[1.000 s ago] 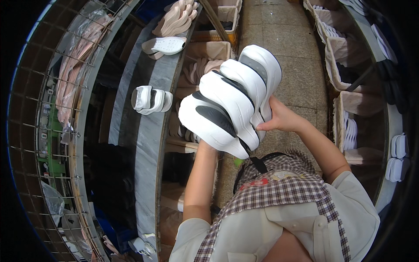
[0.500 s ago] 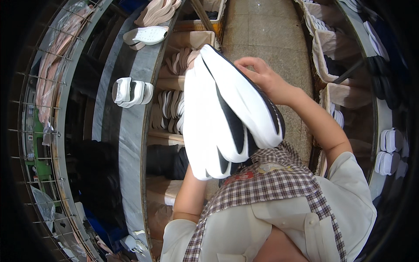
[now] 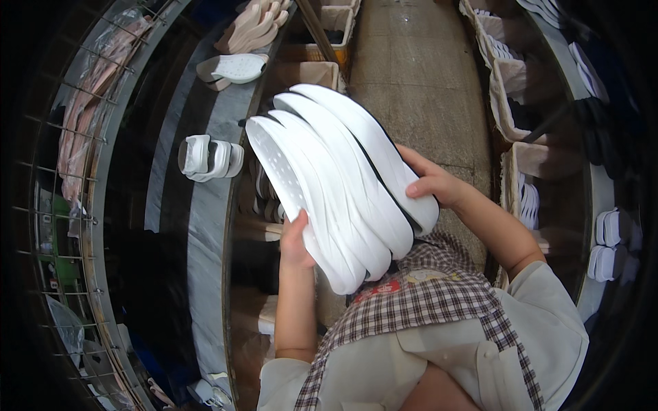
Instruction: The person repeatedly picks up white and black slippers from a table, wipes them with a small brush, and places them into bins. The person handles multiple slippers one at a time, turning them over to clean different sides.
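Observation:
A fanned stack of several white shoe soles point(image 3: 336, 178) is held up in front of my body, tilted, with dark layers showing between some of them. The leftmost sole shows an inner face dotted with small holes. My left hand point(image 3: 296, 241) grips the stack at its lower left edge, thumb over the outer sole. My right hand point(image 3: 433, 181) clasps the stack on the right, its thumb on the white side of the rightmost sole and its other fingers mostly hidden behind.
On the grey bench point(image 3: 209, 260) at left sit white soles point(image 3: 211, 159), a perforated white sole point(image 3: 238, 68) and beige soles point(image 3: 257, 26). Cloth-lined bins point(image 3: 514, 103) line the aisle point(image 3: 411, 82). White soles point(image 3: 604, 243) stand on the right-hand shelf.
The stack has turned and spread, showing more white sides and the leftmost sole's holes. My left hand has come into view on its edge. My right hand has moved down along the right side.

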`<state>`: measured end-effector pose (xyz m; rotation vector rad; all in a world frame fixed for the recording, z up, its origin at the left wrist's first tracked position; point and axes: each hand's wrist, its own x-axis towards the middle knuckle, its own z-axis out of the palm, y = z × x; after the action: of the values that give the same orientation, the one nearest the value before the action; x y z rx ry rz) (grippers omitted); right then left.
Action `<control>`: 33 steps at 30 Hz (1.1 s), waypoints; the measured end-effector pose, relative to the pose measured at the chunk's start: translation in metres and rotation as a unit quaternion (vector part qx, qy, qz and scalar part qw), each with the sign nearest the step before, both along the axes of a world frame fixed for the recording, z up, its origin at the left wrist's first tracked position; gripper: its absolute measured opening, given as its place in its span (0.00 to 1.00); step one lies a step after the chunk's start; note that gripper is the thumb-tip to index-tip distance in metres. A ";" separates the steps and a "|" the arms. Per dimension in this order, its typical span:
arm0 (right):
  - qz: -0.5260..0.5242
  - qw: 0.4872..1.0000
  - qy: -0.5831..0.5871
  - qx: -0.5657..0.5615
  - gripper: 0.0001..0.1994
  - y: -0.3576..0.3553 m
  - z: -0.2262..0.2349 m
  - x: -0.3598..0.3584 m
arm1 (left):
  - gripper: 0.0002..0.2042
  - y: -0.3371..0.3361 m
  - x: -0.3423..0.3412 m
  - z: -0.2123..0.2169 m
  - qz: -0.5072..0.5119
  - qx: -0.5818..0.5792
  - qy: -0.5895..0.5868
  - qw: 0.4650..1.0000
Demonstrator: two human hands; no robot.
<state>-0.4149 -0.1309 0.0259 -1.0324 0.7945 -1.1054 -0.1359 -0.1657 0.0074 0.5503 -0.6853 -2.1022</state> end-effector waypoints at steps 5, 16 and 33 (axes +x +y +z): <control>0.014 0.999 -0.020 0.043 0.48 -0.004 -0.014 0.000 | 0.34 0.003 0.004 -0.001 0.000 -0.081 -0.044 0.996; 0.037 0.997 -0.069 -0.028 0.43 -0.004 -0.027 0.004 | 0.36 0.000 0.008 -0.005 0.023 -0.099 -0.058 0.993; 0.046 0.956 0.231 -0.174 0.42 -0.010 -0.049 0.005 | 0.36 0.001 0.026 0.003 0.038 -0.217 -0.210 0.953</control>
<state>-0.4097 -0.1405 -0.0227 -1.6482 0.9268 -0.9527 -0.1096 -0.1644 0.0101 0.7636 -1.3066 -1.6974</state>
